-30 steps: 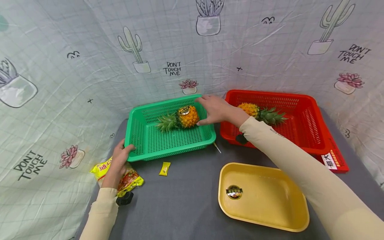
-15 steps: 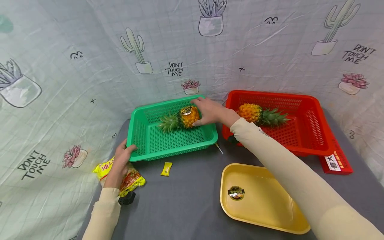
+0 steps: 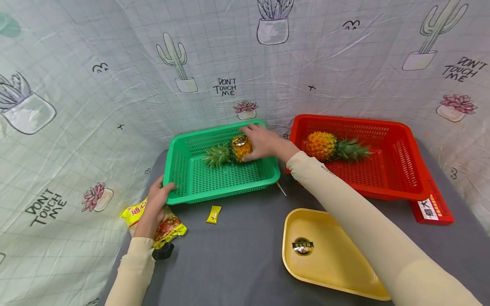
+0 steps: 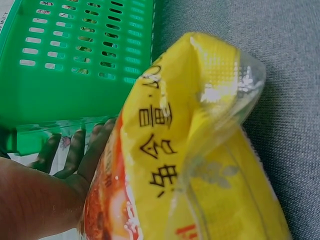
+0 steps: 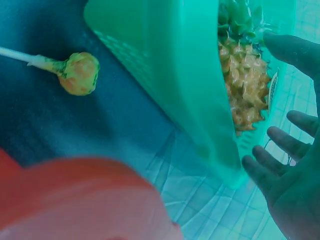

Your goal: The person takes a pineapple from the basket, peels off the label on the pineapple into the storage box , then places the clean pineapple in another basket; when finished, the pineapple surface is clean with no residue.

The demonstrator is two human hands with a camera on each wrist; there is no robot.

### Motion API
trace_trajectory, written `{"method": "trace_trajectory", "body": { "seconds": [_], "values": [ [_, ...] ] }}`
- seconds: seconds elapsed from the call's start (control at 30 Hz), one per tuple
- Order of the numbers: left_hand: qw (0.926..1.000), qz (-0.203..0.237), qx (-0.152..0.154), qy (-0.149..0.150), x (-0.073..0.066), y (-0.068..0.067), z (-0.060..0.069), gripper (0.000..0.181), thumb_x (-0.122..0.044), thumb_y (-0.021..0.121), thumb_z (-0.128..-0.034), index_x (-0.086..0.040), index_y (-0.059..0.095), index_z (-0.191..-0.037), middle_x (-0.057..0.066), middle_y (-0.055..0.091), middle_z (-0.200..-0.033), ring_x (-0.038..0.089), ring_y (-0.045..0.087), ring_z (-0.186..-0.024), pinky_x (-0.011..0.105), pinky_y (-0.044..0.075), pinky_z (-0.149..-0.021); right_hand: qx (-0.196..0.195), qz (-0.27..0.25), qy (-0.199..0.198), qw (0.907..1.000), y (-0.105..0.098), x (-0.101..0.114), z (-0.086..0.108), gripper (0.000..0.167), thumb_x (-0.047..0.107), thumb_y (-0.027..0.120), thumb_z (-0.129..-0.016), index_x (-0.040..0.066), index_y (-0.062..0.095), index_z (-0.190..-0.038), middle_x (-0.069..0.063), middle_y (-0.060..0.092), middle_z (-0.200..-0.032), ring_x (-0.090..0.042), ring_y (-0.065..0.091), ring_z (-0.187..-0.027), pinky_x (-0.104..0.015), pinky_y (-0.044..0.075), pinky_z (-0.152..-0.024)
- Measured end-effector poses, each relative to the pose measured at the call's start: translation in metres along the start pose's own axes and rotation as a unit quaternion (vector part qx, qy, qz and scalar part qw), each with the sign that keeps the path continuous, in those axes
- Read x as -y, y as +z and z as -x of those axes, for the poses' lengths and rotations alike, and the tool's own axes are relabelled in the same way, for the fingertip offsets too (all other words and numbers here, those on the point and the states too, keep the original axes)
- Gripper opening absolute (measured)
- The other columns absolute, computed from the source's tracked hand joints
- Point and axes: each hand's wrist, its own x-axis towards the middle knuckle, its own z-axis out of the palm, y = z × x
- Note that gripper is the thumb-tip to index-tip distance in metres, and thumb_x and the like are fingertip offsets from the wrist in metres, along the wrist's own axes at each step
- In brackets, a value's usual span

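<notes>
My left hand grips the left front corner of a green plastic basket, thumb over the rim. In the left wrist view its fingers reach behind the basket's edge, partly hidden by a yellow food packet. Inside the basket a small pineapple lies on its side, leaves to the left, a dark oval sticker on it. Over its right end spreads my right hand. The right wrist view shows that hand's fingers extended and parted beside the pineapple, with a gap between.
A red basket on the right holds another pineapple. In front stands a yellow tray. A lollipop lies between the baskets. A small yellow sachet and a red box are on the grey table.
My right hand has moved left and closer over the pineapple in the green basket. The left hand keeps its hold on the basket's corner. The view has shifted slightly.
</notes>
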Motion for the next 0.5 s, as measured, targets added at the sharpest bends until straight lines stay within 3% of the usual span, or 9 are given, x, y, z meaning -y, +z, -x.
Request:
{"method": "trace_trajectory", "body": {
  "seconds": [0.5],
  "values": [
    [1.0000,0.006,0.001,-0.007,-0.002,0.001,0.000,0.069,-0.007,0.055,-0.1019,-0.009,0.031,-0.167,0.024,0.043,-0.152,0.020,0.062,-0.107,0.028,0.058,-0.077,0.018,-0.015,0.024,0.9994,0.013,0.003,-0.017,0.102,0.046,0.084,-0.090,0.008,0.029,-0.166,-0.019,0.034,-0.161,-0.043,0.038,-0.139,-0.059,0.041,-0.110]
  ]
}}
